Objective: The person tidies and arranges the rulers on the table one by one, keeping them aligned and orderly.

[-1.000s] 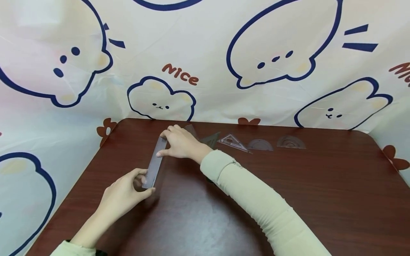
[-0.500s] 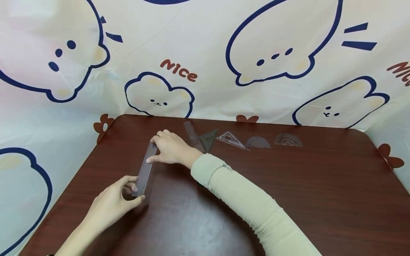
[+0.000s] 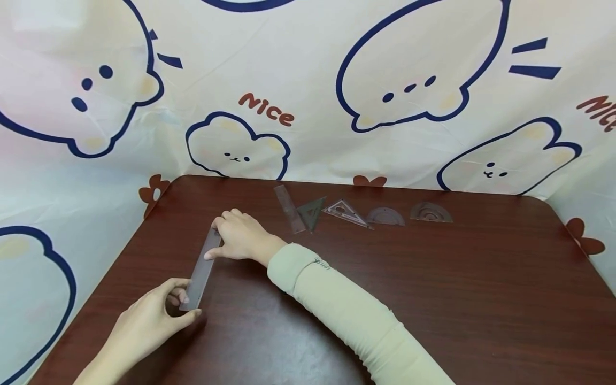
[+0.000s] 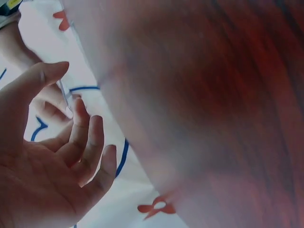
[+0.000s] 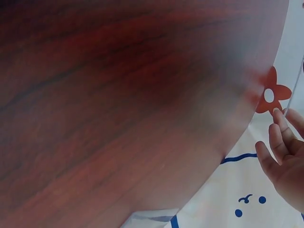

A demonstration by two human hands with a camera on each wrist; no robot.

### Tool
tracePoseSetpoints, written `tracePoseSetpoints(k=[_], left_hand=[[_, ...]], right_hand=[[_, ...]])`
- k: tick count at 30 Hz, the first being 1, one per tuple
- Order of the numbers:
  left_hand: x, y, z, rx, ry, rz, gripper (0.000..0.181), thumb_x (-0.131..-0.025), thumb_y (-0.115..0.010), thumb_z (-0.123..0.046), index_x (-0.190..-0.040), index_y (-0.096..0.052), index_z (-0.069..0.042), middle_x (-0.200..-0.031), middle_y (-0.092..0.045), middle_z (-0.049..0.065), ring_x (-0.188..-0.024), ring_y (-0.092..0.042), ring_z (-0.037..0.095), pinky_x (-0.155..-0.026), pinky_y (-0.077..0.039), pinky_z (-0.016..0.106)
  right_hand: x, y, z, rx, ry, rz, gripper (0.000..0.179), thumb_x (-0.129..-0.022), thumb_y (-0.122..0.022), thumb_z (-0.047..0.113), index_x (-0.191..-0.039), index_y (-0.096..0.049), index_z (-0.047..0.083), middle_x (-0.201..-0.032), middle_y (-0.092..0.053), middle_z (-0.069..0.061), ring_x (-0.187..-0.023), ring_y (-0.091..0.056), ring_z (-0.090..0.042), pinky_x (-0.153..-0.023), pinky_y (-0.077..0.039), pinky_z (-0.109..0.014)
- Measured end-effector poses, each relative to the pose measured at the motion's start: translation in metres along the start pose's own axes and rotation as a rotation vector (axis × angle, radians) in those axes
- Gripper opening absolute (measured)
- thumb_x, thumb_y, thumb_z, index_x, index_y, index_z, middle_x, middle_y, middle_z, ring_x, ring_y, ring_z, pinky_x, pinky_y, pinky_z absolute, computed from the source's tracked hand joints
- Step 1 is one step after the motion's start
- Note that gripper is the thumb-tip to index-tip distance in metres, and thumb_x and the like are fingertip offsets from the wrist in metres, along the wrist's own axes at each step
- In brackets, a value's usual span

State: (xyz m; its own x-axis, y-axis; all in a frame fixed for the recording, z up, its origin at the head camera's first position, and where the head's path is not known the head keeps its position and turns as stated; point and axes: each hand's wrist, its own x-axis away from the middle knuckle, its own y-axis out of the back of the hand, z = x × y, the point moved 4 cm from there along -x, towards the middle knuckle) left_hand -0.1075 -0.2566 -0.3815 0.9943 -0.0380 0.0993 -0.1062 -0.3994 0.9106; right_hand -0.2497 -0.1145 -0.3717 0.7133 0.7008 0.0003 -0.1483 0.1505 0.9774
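A clear straight ruler (image 3: 201,272) is held above the left part of the table, slanting from near left to far right. My left hand (image 3: 146,318) grips its near end between thumb and fingers. At the far end, my right hand (image 3: 243,235) holds it with the thumb along the near side and the fingers over the top. In the left wrist view the ruler (image 4: 63,92) shows only as a thin edge beside the thumb of my left hand (image 4: 52,161). The right wrist view catches my right hand (image 5: 287,159) at its right border.
Along the back of the brown table (image 3: 409,299) lie another clear ruler (image 3: 290,208), a greenish set square (image 3: 312,212), a clear set square (image 3: 347,215) and two protractors (image 3: 386,216), (image 3: 431,212). A printed cloth (image 3: 313,69) stands behind.
Both hands have carried the ruler left and nearer to me. The other ruler at the back, partly covered by the right hand before, now shows fully.
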Motion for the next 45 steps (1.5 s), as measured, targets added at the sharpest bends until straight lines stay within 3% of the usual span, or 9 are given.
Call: tracePoseSetpoints(k=[17, 29, 37, 45], left_hand=[[0.001, -0.001, 0.025, -0.039, 0.074, 0.123, 0.080, -0.072, -0.080, -0.061, -0.127, -0.061, -0.005, -0.090, -0.061, -0.007, -0.084, -0.057, 0.012, -0.063, -0.043, 0.039], [0.001, -0.001, 0.045, -0.034, 0.133, 0.178, 0.087, -0.071, -0.082, -0.059, -0.131, -0.058, -0.001, -0.094, -0.060, -0.004, -0.087, -0.058, 0.017, -0.065, -0.043, 0.043], [0.002, -0.005, 0.054, -0.023, 0.107, 0.164, 0.083, -0.071, -0.086, -0.050, -0.129, -0.055, 0.001, -0.095, -0.063, -0.006, -0.093, -0.062, 0.022, -0.069, -0.046, 0.044], [0.001, -0.006, 0.057, -0.048, 0.127, 0.187, 0.086, -0.066, -0.086, -0.056, -0.127, -0.060, -0.001, -0.102, -0.065, -0.002, -0.099, -0.061, 0.026, -0.069, -0.047, 0.049]], right_hand=[[-0.005, -0.025, 0.021, 0.048, -0.058, 0.063, 0.065, -0.085, -0.060, 0.071, -0.129, -0.061, 0.023, -0.114, -0.057, 0.010, -0.110, -0.049, -0.009, -0.093, -0.042, -0.024], [-0.009, -0.030, 0.021, -0.083, -0.074, 0.108, 0.060, -0.087, -0.069, 0.058, -0.136, -0.059, 0.026, -0.123, -0.058, 0.011, -0.114, -0.049, -0.008, -0.093, -0.040, -0.022], [-0.009, -0.033, 0.024, -0.042, -0.059, 0.113, 0.058, -0.087, -0.071, 0.054, -0.138, -0.057, 0.029, -0.124, -0.055, 0.012, -0.114, -0.048, -0.007, -0.092, -0.040, -0.022], [-0.011, -0.036, 0.029, 0.026, -0.063, 0.108, 0.057, -0.087, -0.069, 0.056, -0.138, -0.057, 0.032, -0.123, -0.053, 0.012, -0.114, -0.047, -0.007, -0.093, -0.039, -0.023]])
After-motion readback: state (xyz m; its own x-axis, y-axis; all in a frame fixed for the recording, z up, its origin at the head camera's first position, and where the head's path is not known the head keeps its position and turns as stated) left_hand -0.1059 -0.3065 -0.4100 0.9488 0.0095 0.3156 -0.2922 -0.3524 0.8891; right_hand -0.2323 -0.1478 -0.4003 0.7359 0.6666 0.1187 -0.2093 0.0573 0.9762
